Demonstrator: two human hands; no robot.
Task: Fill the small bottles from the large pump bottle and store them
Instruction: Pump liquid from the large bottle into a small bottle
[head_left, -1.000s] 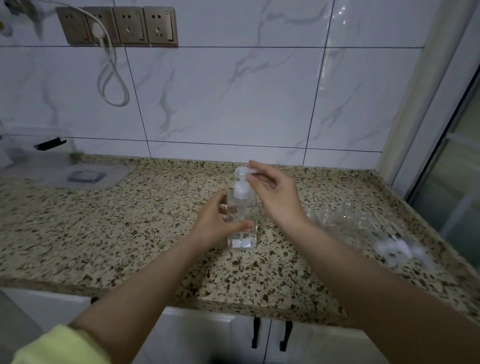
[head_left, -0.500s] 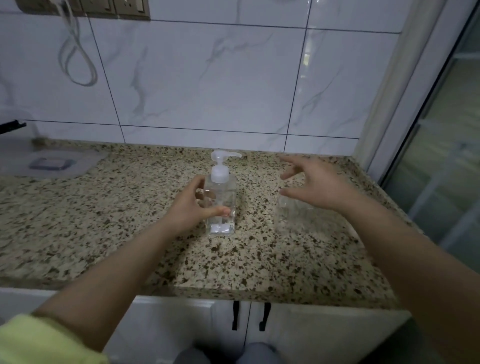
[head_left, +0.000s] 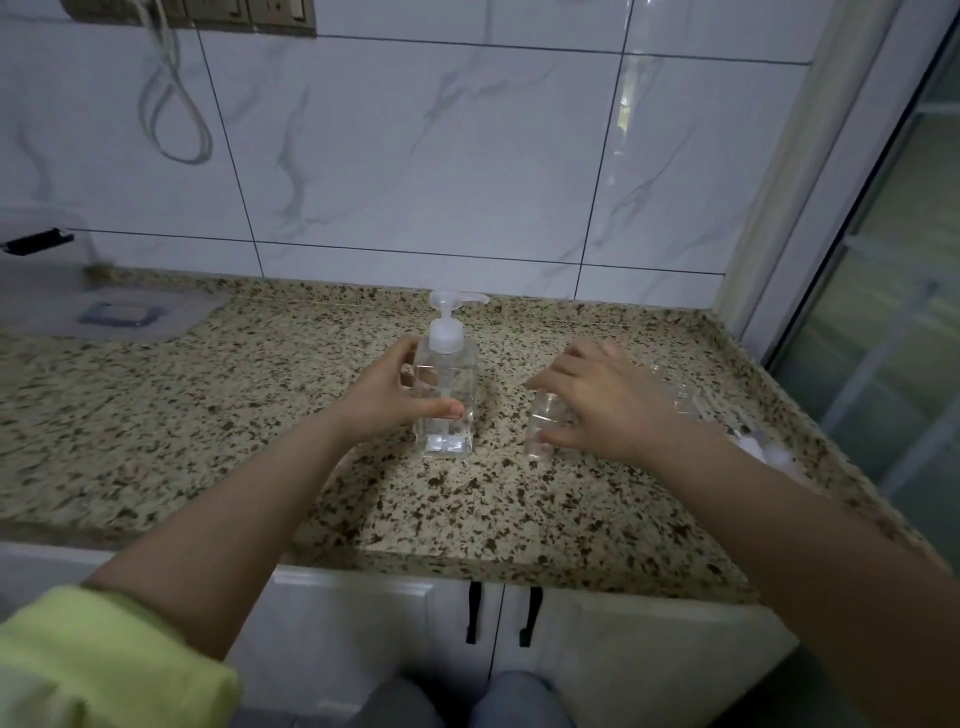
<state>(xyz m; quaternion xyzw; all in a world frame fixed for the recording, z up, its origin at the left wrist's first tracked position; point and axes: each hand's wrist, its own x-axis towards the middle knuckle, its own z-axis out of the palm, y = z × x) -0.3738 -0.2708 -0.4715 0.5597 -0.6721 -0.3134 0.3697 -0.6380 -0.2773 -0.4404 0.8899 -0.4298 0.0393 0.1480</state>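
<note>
Large pump bottle (head_left: 445, 387) standing upright right about mid-frame on the speckled stone surface (head_left: 208, 415), clear square body, white pump head with the nozzle pointing toward the right of the frame. Left hand (head_left: 387, 397) wrapped around its left side, thumb across the front face, fingers tucked behind, so gripping it for sure. Just to the right of that, a small clear bottle (head_left: 543, 426) also upright on the surface, close to the pump bottle but not touching it. Right hand (head_left: 597, 402) draped over it from above and the right, fingers curled down along its near side, closed around it as far as can be told. More small bottles (head_left: 680, 395) bunched up behind and to the right of that hand, pretty blurry, hard to count. Couple of white blobs (head_left: 769, 452) further out toward the right edge, maybe caps, too smeared to say. Over in the left of the frame, a flat clear lid (head_left: 119, 317) lying on the surface, well apart from both hands. Yellow-green sleeve (head_left: 104, 660) bunched at the lower left corner, white cabinet doors (head_left: 363, 623) with dark handles below the surface edge. Marble-look tile wall (head_left: 415, 156) behind, loop of pale cord (head_left: 176, 104) hanging at the upper left.
</note>
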